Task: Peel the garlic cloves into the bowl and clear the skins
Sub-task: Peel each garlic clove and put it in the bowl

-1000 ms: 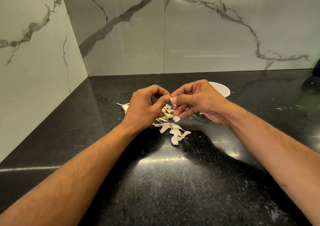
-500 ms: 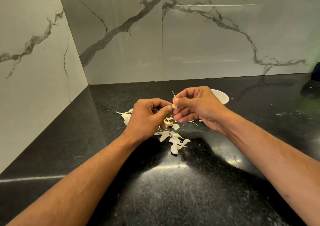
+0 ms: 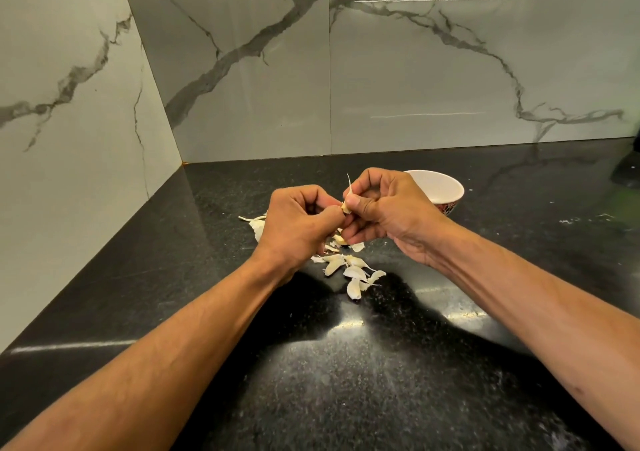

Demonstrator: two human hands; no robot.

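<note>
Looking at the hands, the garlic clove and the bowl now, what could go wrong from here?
1. Both hands, left hand and right hand, pinch one small garlic clove; it may slip and fall onto the black counter.
2. The bowl sits behind the right hand, partly hidden, so that hand might knock it.
3. The loose skin strip may drop among the skins, or scatter them.
</note>
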